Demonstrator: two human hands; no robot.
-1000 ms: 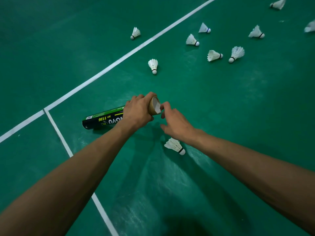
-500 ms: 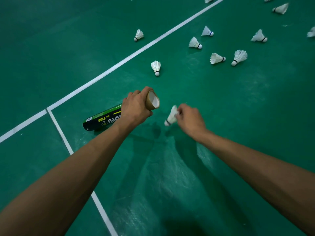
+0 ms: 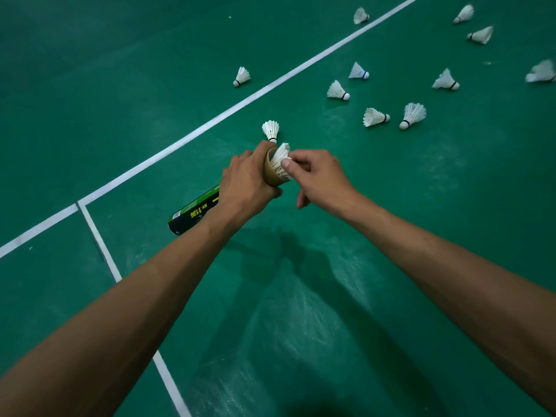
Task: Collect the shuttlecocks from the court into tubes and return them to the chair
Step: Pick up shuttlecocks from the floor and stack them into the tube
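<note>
Here, the tube (image 3: pixel 192 210) is gripped near its open end by the left hand (image 3: pixel 246 182), with the fingers curled round it. A shuttlecock (image 3: pixel 279 159) is pinched by its feathers between the thumb and fingers of the right hand (image 3: pixel 322 179). Its nose is hidden inside the tube's mouth and its feathers stick out. A loose shuttlecock (image 3: pixel 270 130) lies on the court (image 3: pixel 331 296) just beyond the mouth, near the white line (image 3: pixel 210 124). The other shuttlecocks (image 3: pixel 376 117) are scattered toward the far right.

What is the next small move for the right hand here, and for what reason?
Probably push the shuttlecock deeper into the tube and then let go. The right hand pinches its feathers at the tube's open mouth, and part of them sticks out; the left hand grips the tube just behind the mouth.
</note>
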